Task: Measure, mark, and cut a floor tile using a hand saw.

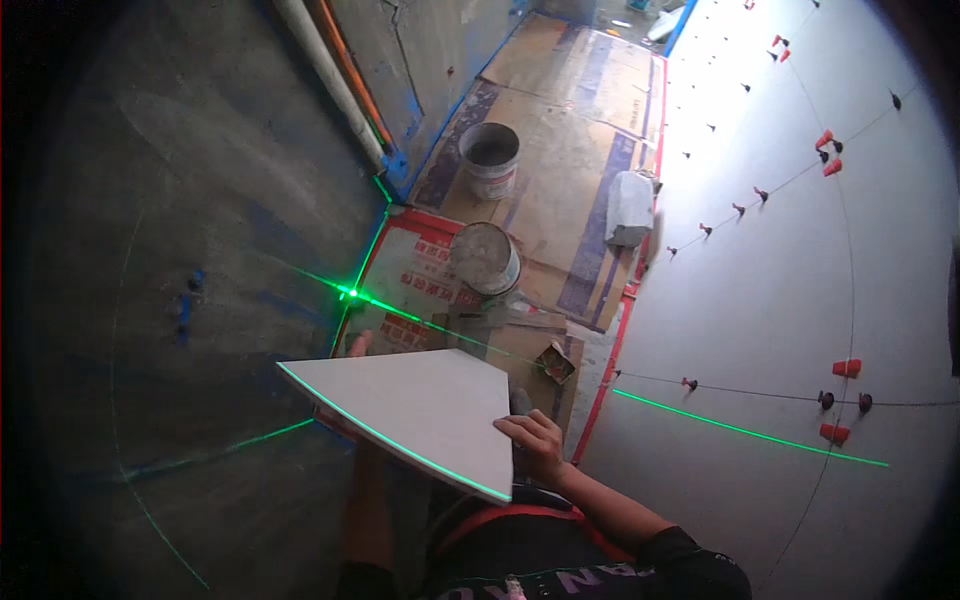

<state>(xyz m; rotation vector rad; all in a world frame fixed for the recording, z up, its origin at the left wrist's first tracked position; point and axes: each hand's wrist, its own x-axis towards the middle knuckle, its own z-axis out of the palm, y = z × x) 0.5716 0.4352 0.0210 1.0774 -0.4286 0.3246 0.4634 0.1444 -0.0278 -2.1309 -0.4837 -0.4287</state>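
Observation:
I hold a large white tile (415, 405) flat in front of me, above the floor. My right hand (535, 443) grips its right edge, fingers on top. My left hand (358, 343) is mostly hidden behind the tile's far left edge, only fingertips showing. A green laser line runs along the tile's near edge.
Two grey buckets (489, 157) (485, 258) stand on cardboard sheets (560, 130) covering the floor. A white bag (629, 207) lies beside them. The tiled wall (800, 280) at right carries red and black levelling clips. A bare grey wall (200, 230) and pipes (330, 75) are at left.

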